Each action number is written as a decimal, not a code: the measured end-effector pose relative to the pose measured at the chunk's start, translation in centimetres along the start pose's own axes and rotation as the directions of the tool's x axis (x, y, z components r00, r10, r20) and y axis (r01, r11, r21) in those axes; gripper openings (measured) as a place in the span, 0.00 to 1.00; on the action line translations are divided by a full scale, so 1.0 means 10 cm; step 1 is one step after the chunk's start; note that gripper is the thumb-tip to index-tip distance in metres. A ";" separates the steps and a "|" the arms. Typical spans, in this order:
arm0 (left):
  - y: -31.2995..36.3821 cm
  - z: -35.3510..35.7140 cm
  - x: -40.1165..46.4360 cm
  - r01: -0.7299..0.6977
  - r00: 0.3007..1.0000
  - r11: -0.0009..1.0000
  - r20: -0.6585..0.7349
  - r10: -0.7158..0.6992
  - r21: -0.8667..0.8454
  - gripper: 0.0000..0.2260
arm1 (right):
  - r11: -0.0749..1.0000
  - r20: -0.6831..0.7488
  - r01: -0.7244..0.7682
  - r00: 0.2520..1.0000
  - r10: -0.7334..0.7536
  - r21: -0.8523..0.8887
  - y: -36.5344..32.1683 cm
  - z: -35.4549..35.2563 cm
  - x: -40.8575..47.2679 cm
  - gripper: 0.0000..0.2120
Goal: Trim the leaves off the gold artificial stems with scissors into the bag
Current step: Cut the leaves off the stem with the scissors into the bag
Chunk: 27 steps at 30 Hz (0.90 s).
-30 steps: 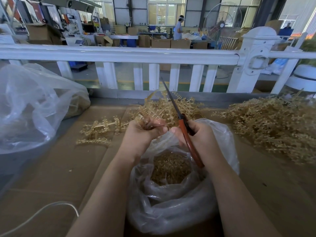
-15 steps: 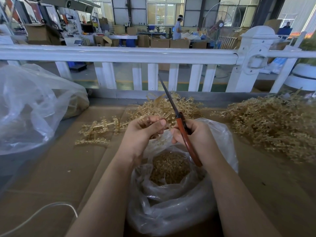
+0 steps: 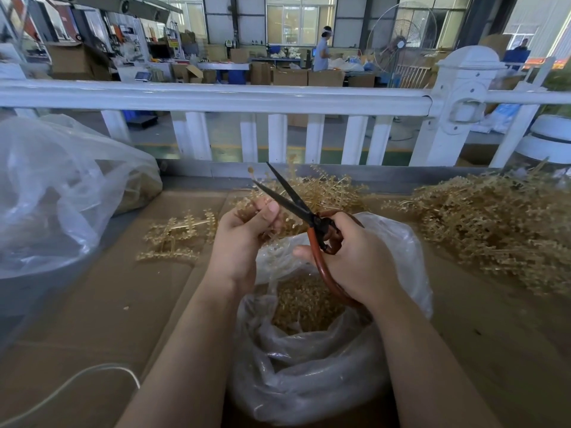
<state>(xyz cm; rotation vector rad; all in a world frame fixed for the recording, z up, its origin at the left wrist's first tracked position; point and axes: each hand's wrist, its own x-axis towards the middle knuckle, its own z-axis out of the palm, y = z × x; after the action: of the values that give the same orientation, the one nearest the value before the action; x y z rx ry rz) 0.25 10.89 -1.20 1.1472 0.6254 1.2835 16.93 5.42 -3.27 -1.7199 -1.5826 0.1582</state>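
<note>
Scissors point(image 3: 304, 211) sit in our right hand point(image 3: 355, 257), its fingers curled through the red-brown loop handles, and the dark blades stand spread in a narrow V that points up and to the left. Our left hand point(image 3: 244, 239) is just beside them, pinching a gold artificial stem point(image 3: 279, 225) whose beaded leaves bristle out under the blades. The stem's long axis seems to run across the blades, though the fingers hide most of it, so we judge the coming cut turns on feeding it into the V from the left. Directly below both hands gapes the clear plastic bag point(image 3: 309, 375), thin and crinkled, with a heap of small gold trimmings point(image 3: 304, 301) at its bottom. A few stiff, fern-like sprigs point(image 3: 177, 236) lie on the brown cardboard surface point(image 3: 92, 319) to the left, and a large tangled pile of gold stems point(image 3: 494, 230) spreads on the right. A second, bigger plastic bag point(image 3: 55, 193) slumps at far left.
</note>
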 end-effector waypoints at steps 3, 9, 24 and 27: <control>0.01 -0.01 -0.01 0.049 0.999 0.994 0.026 -0.047 -0.094 0.03 | 0.998 0.006 0.038 0.999 -0.038 -0.048 0.01 0.00 0.00 0.30; 0.00 -0.02 -0.02 0.111 0.992 0.977 0.082 -0.097 -0.184 0.08 | 0.995 -0.005 0.050 0.999 -0.051 -0.081 0.03 0.02 0.01 0.30; 0.01 -0.01 0.00 0.140 0.990 0.953 0.023 -0.138 -0.269 0.01 | 0.982 -0.134 0.077 0.986 -0.101 -0.170 0.01 0.03 0.02 0.30; 0.01 -0.03 0.01 0.122 0.992 0.959 0.018 -0.121 -0.255 0.02 | 0.977 -0.171 0.081 0.979 -0.115 -0.197 -0.01 0.03 0.02 0.33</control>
<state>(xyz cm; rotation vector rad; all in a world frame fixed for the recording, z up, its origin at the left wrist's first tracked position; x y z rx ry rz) 0.03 11.04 -1.22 0.8840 0.5039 1.2181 16.73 5.67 -3.34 -1.7392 -1.5835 -0.1993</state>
